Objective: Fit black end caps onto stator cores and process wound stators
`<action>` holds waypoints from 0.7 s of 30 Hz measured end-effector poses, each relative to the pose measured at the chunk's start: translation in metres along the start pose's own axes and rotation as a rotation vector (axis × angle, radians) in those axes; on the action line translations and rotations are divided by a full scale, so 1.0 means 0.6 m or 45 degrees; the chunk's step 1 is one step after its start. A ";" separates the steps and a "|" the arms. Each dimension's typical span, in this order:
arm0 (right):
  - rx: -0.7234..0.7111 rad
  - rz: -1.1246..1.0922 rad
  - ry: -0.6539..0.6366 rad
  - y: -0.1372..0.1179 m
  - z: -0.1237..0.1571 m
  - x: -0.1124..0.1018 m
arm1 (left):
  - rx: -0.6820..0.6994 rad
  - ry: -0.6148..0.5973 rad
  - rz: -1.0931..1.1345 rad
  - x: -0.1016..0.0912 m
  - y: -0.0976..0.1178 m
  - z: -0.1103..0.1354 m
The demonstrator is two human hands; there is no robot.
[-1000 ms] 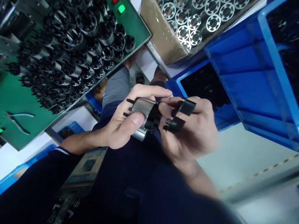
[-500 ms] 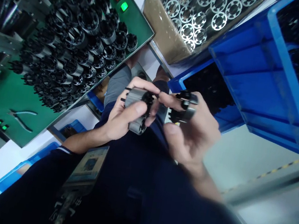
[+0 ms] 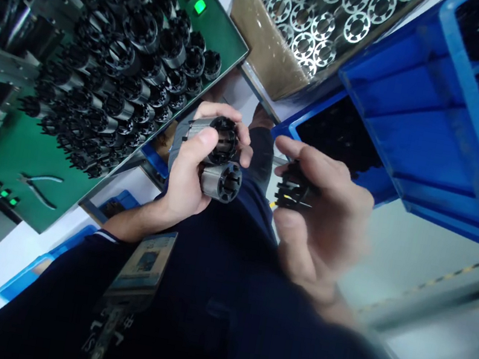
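Note:
My left hand (image 3: 182, 179) is closed around two motor stator cores. The upper stator core (image 3: 224, 143) has a black slotted plastic lining at its end, and my thumb lies across it. Below it, a second stator core (image 3: 221, 181) shows grey steel sides and a dark slotted end facing right. My right hand (image 3: 337, 211), partly blurred, is apart from them on the right. Between its fingers and thumb it grips a black plastic insulator (image 3: 295, 188) with comb-like prongs pointing left. The fingers hide part of that piece.
Many stator cores with black prongs (image 3: 122, 56) crowd the green machine table (image 3: 34, 169), where pliers (image 3: 40, 189) also lie. A cardboard box (image 3: 267, 55) holds bare steel cores. Blue bins (image 3: 386, 94) with black parts stand at right. Lit push buttons (image 3: 199, 6) line the table's edge.
My right hand has moved right, away from my left hand, with the black plastic insulator. My left hand has turned, so the second stator core now shows below the first.

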State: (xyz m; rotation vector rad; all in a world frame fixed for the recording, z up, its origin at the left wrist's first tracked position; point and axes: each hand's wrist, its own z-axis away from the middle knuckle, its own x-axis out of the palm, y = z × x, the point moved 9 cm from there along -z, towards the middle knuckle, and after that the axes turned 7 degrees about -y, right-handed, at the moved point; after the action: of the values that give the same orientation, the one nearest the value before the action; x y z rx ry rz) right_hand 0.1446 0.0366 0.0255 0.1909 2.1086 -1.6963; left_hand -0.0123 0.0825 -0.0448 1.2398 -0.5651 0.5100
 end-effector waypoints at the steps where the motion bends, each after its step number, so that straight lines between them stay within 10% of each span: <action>1: -0.043 -0.021 0.067 -0.003 0.001 0.000 | 0.020 0.027 -0.006 0.000 -0.002 0.001; 21: -0.178 -0.252 0.107 0.033 -0.006 0.031 | 0.120 0.175 -0.019 0.007 0.018 0.009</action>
State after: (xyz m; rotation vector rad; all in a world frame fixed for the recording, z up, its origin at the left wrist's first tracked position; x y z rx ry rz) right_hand 0.1342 0.0422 0.0008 0.0113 2.3666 -1.6654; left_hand -0.0163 0.0803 -0.0331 1.2862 -0.4193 0.6095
